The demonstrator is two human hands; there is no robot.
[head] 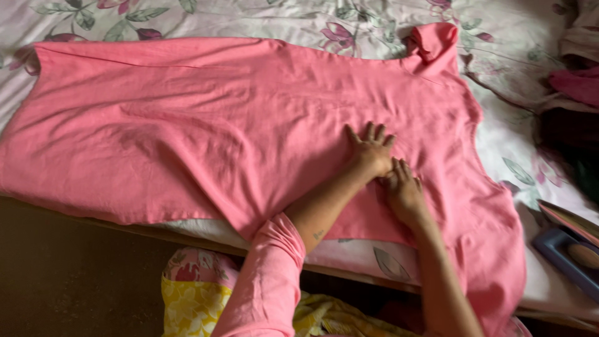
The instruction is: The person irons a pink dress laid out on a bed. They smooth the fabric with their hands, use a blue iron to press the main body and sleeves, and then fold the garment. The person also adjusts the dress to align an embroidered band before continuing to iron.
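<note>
Both of our hands lie flat on a pink garment [206,131] spread across the bed [511,143]. Our left hand [372,151] has its fingers fanned wide and pressed palm-down on the cloth, holding nothing; its forearm reaches in from below, with a pink sleeve [268,281] pushed up near the elbow. Our right hand [404,190] rests just beside it, touching it at the fingertips, fingers open and close together, also flat on the fabric. The garment covers most of the flowered bedsheet [299,19], one short sleeve [435,40] folded up at the far edge, while its near right part hangs over the bed's edge. At the right, a dark heap of cloth [571,125] and a blue object [571,259] are cut off by the frame and hard to make out. Yellow flowered fabric [193,302] shows below.
</note>
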